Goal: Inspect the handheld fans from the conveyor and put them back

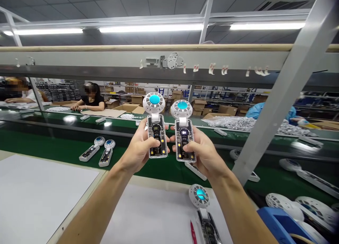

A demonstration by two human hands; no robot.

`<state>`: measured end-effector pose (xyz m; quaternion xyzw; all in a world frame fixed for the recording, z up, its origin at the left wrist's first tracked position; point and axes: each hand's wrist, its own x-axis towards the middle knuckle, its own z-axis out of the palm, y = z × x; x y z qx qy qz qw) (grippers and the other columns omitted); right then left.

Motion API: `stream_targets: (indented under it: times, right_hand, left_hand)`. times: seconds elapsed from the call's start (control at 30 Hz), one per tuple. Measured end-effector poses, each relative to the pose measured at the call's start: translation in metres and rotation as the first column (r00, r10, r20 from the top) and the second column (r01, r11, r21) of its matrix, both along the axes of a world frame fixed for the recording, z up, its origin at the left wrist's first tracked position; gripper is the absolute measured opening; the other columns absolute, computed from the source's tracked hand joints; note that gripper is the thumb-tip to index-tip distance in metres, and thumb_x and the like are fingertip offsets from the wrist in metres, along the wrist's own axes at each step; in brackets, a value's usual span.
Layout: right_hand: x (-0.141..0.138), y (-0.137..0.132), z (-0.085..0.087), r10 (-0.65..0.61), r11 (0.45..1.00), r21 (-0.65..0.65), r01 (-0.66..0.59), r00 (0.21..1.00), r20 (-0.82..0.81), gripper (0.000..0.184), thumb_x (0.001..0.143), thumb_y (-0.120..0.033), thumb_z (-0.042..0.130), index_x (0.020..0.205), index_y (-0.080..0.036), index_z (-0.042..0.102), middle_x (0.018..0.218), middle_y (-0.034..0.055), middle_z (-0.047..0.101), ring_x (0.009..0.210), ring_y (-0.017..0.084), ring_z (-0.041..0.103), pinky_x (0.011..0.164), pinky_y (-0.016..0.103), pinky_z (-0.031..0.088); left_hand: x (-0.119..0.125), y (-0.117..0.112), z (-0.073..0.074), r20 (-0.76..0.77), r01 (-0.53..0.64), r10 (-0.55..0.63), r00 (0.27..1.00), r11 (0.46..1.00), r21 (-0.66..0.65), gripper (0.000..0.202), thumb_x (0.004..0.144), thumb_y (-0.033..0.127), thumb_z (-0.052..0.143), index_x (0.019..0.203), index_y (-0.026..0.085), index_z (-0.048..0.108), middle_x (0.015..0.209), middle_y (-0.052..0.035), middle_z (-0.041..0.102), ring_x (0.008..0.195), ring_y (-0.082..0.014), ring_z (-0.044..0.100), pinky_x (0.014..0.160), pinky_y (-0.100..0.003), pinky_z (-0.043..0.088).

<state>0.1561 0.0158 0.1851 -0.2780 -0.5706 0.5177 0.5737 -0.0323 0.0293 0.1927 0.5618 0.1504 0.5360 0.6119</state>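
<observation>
Upright in my left hand (140, 145) is a small handheld fan (156, 122) with a white round head, a turquoise centre and a clear body showing a circuit board. My left thumb presses on its front. My right hand (205, 146) holds a matching handheld fan (183, 125) beside it, thumb also on the front. The right fan's small display glows white; the left one's looks dimmer. Below my right hand, another fan (209, 226) lies on the white work surface (148, 212), next to a red pen (193, 231).
A green conveyor belt (66, 145) crosses ahead, carrying two fans (106, 154) at left and others at right. A slanted metal post (280, 95) and a blue bin (278, 222) with white fans stand right. Co-workers sit across the line, near a pile of white parts (238, 123).
</observation>
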Motion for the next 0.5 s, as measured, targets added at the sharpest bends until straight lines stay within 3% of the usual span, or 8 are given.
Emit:
stream_targets:
  times: [0.13, 0.23, 0.37, 0.5]
  right_hand:
    - [-0.0015, 0.0000, 0.0013, -0.007, 1.000, 0.027, 0.006, 1.000, 0.025, 0.061, 0.060, -0.006, 0.063, 0.119, -0.021, 0.058, 0.102, 0.0032, 0.073, 0.070, 0.015, 0.067, 0.061, 0.024, 0.054]
    - [-0.0025, -0.0008, 0.0015, 0.014, 1.000, 0.023, -0.014, 1.000, 0.025, 0.057, 0.065, -0.009, 0.065, 0.120, -0.022, 0.059, 0.111, 0.0044, 0.072, 0.076, 0.016, 0.068, 0.065, 0.026, 0.056]
    - [-0.0033, -0.0015, 0.0010, 0.015, 1.000, 0.018, -0.015, 1.000, -0.013, 0.048, 0.070, -0.012, 0.066, 0.116, -0.020, 0.060, 0.101, 0.0041, 0.074, 0.070, 0.015, 0.067, 0.062, 0.026, 0.056]
    - [-0.0049, -0.0024, 0.0020, 0.011, 1.000, 0.013, -0.011, 1.000, -0.006, 0.049, 0.070, -0.013, 0.066, 0.118, -0.021, 0.060, 0.111, 0.0052, 0.073, 0.070, 0.014, 0.068, 0.062, 0.025, 0.057]
  left_hand:
    - [-0.0005, 0.0006, 0.0003, 0.012, 0.003, -0.003, 1.000, 1.000, 0.002, 0.066, 0.067, 0.007, 0.067, 0.127, 0.019, 0.040, 0.106, -0.0066, 0.069, 0.068, -0.0170, 0.069, 0.062, -0.031, 0.058]
    - [-0.0009, 0.0016, -0.0006, 0.012, -0.002, 0.002, 1.000, 1.000, 0.008, 0.064, 0.069, 0.009, 0.067, 0.126, 0.020, 0.039, 0.106, -0.0062, 0.069, 0.067, -0.0172, 0.070, 0.063, -0.033, 0.059]
    - [-0.0012, 0.0011, -0.0018, 0.010, 0.000, 0.000, 1.000, 1.000, 0.021, 0.064, 0.071, 0.008, 0.066, 0.127, 0.021, 0.038, 0.105, -0.0054, 0.070, 0.066, -0.0165, 0.069, 0.063, -0.032, 0.059]
    - [-0.0003, -0.0002, -0.0014, 0.013, 0.009, -0.009, 1.000, 1.000, 0.012, 0.063, 0.072, 0.010, 0.067, 0.127, 0.020, 0.039, 0.112, -0.0076, 0.069, 0.072, -0.0176, 0.070, 0.064, -0.032, 0.059]
